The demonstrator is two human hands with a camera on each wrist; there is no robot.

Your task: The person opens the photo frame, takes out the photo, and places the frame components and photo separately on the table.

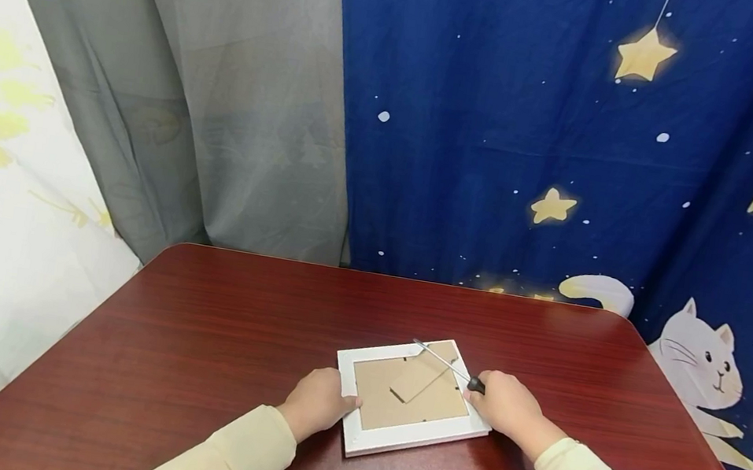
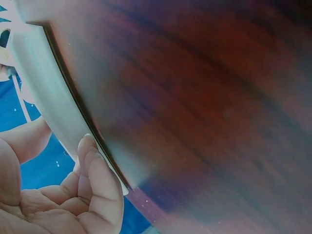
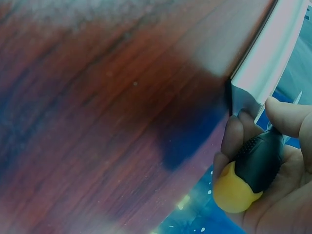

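Note:
A white picture frame (image 1: 393, 433) shows its back, with a tan backing board (image 1: 372, 397) and a stand flap (image 1: 426, 372) set slantwise on it. My left hand (image 1: 317, 402) grips the frame's left side, thumb over the top face and fingers curled beneath the rim. At the opposite side my right hand (image 1: 511, 404) holds a screwdriver (image 3: 258, 158) with a black and yellow handle in its palm. Fingers of that hand also touch the frame's corner. The screwdriver's metal shaft (image 1: 442, 360) reaches leftward over the flap and the frame's far edge.
Under the frame is a reddish-brown wooden table (image 1: 229, 327) with rounded far corners. Behind it hang a grey curtain (image 1: 266, 93) and a dark blue curtain (image 1: 477, 121) with stars and a cat. White patterned fabric (image 1: 0, 217) hangs at the left.

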